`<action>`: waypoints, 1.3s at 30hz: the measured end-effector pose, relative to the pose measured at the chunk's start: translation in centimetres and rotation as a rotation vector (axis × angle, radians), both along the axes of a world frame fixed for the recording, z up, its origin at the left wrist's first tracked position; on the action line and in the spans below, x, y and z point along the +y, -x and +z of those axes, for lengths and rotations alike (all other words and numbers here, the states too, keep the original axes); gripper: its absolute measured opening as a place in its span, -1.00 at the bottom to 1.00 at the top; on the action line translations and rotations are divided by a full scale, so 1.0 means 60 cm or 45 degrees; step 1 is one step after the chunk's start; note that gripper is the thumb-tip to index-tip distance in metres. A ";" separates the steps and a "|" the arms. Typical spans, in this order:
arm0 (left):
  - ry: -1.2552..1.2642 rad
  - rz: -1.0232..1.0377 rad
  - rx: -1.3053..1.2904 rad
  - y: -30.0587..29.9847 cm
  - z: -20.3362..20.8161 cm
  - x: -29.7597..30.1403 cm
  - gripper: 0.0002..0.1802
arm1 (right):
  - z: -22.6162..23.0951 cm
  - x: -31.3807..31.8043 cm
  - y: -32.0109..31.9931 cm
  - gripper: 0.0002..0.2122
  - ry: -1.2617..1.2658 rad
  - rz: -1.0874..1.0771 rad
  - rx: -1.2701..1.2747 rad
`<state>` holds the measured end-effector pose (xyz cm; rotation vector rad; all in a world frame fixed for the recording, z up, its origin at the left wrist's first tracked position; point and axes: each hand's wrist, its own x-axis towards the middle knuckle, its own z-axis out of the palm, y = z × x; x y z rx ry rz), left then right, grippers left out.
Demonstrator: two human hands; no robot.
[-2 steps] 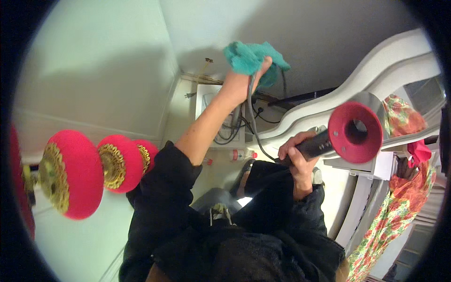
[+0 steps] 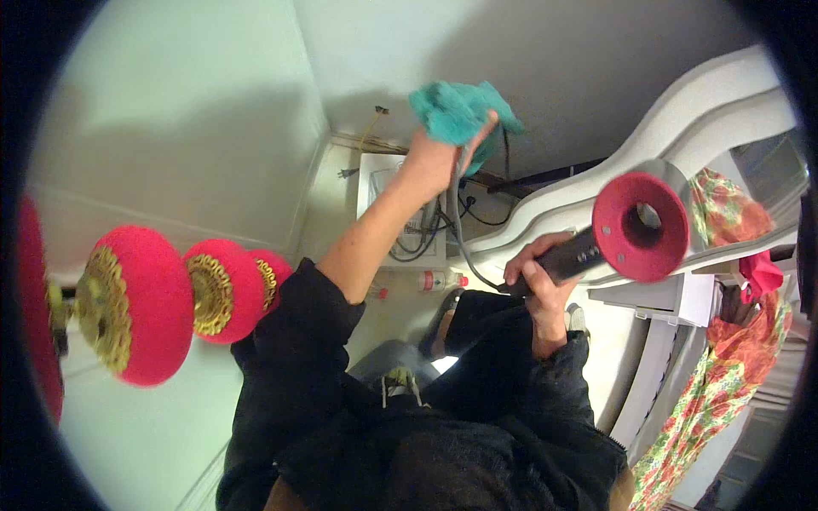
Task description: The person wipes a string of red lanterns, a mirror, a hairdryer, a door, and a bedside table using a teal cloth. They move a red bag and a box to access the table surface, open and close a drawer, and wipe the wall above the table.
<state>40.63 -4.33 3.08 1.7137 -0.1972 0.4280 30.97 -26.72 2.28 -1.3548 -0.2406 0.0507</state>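
In my right hand (image 2: 543, 277) is a hair dryer (image 2: 641, 227), its dark handle wrapped by my fingers and its round red back end with a hole in the middle facing me. A grey cord (image 2: 461, 230) runs from the handle's lower end up to my left hand (image 2: 439, 157). That arm is stretched far forward, the hand closed on a teal cloth (image 2: 460, 115) with the cord passing through it. Part of the cord hangs out beyond the cloth, in front of the grey wall. Most of my left fingers are hidden behind the cloth.
To the left hang red lanterns (image 2: 153, 307) with gold trim. A white curved mirror frame (image 2: 648, 128) rises at the right, near flowered fabric (image 2: 711, 400). On the floor, a white box (image 2: 368, 183) lies among black cables, with a red-capped bottle (image 2: 433, 280) nearer me.
The cloth in my left hand has shifted slightly along the cord. The dryer has tilted a little up and left.
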 end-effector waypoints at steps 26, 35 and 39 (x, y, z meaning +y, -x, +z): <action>-0.660 -0.332 -0.033 0.182 -0.024 -0.055 -0.64 | 0.127 -0.049 0.098 -0.74 -0.662 0.404 0.267; -0.671 -0.095 0.020 0.171 -0.098 -0.035 -0.68 | 0.292 -0.242 0.115 -0.74 -0.827 0.280 -0.448; -0.522 -0.035 0.322 0.160 -0.157 -0.027 -0.74 | 0.297 -0.289 0.131 -0.73 -0.689 0.215 -0.586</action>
